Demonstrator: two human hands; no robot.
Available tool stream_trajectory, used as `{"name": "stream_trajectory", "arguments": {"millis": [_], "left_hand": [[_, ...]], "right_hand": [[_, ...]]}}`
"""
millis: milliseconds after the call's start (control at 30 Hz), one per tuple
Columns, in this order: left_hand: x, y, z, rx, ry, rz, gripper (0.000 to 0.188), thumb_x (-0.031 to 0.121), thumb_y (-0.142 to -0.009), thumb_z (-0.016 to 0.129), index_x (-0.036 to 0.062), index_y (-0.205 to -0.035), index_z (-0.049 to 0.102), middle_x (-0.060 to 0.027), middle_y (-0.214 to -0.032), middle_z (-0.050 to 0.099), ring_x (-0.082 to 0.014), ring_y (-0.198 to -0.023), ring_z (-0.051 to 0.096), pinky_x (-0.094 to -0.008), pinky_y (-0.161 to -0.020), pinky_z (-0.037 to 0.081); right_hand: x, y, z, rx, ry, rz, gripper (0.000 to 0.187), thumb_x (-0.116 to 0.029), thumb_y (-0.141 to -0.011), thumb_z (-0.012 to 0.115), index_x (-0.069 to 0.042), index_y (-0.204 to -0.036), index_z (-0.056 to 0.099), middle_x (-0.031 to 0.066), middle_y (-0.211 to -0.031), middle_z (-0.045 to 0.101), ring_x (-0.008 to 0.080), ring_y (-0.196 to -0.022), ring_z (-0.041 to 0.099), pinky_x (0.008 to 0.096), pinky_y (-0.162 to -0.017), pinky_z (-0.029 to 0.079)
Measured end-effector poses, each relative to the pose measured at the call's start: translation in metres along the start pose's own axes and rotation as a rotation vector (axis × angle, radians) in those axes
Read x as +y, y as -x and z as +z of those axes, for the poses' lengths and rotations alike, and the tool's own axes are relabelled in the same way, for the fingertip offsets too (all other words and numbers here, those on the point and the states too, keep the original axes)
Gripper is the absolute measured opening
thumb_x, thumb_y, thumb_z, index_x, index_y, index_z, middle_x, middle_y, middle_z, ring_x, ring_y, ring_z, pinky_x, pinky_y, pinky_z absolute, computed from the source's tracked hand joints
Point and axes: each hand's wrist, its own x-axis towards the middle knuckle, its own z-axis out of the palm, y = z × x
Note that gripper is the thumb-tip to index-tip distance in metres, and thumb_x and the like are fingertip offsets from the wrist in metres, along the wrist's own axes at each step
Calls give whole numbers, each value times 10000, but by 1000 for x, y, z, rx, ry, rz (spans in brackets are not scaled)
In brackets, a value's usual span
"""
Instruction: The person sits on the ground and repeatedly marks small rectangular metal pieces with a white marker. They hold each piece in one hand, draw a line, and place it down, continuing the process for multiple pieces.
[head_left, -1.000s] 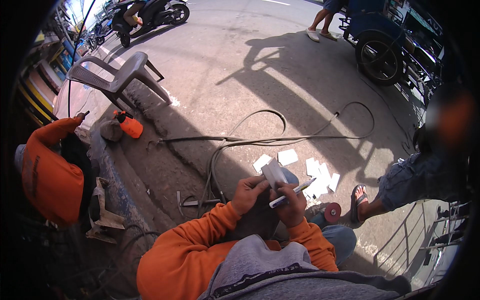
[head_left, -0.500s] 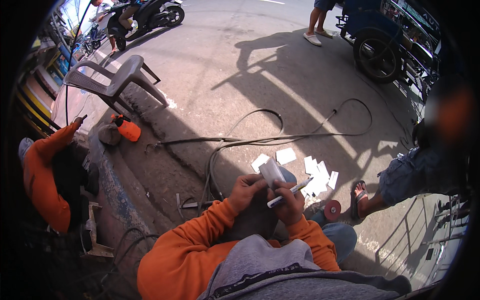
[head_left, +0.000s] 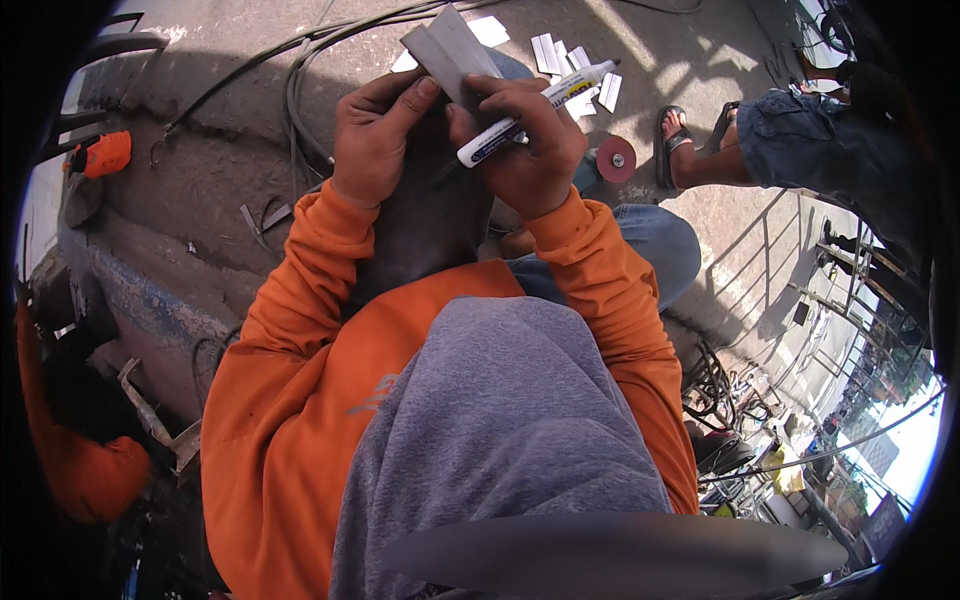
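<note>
A flat grey plate with a lengthwise line across its face is held up in front of me, above my knees. My left hand pinches its lower left edge between thumb and fingers. A white marker pen, dark tip pointing up and to the right, lies across the fingers of my right hand. The right thumb and fingertips also touch the plate's lower right edge. Both forearms wear orange sleeves.
Several pale rectangular pieces lie on the ground beyond my right hand. A reddish disc sits beside my knee. Dark cables cross the pavement. Another person's sandalled foot is at right, an orange bottle at left.
My view has tilted down, so my hands and torso look larger and the far street has left the picture. Plate and marker stay in my hands.
</note>
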Motion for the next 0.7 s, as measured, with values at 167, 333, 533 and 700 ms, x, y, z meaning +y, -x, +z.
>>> {"name": "stream_trajectory", "arguments": {"millis": [167, 333, 533, 700], "left_hand": [[3, 0, 8, 20, 7, -33, 234, 112, -917, 661, -43, -1092, 669, -96, -962, 710, -111, -840, 667, -223, -757, 542], [4, -3, 8, 1, 57, -63, 233, 97, -917, 656, -40, -1105, 665, -100, -975, 708, -120, -849, 673, -229, -769, 548], [5, -1, 6, -14, -1, -69, 246, 98, -937, 602, -60, -1124, 627, -102, -1004, 684, -161, -893, 658, -275, -812, 520], [0, -1, 11, 24, 54, -60, 211, 43, -946, 573, -64, -1116, 638, -119, -991, 702, -167, -852, 679, -273, -755, 563]], "right_hand": [[-1, -4, 0, 22, -13, -15, 342, -47, -688, 827, -50, -904, 561, 138, -922, 713, 213, -765, 677, 296, -656, 544], [2, 0, -1, 10, -10, -16, 363, -33, -700, 834, -37, -926, 550, 166, -947, 714, 196, -816, 681, 285, -702, 550], [2, -2, 2, 41, -11, -15, 322, -61, -694, 823, -59, -909, 583, 111, -912, 712, 195, -759, 675, 278, -656, 533], [-2, -7, -4, 46, 70, -97, 347, -9, -695, 802, -50, -912, 534, 151, -847, 697, 209, -725, 680, 298, -635, 553]]}}
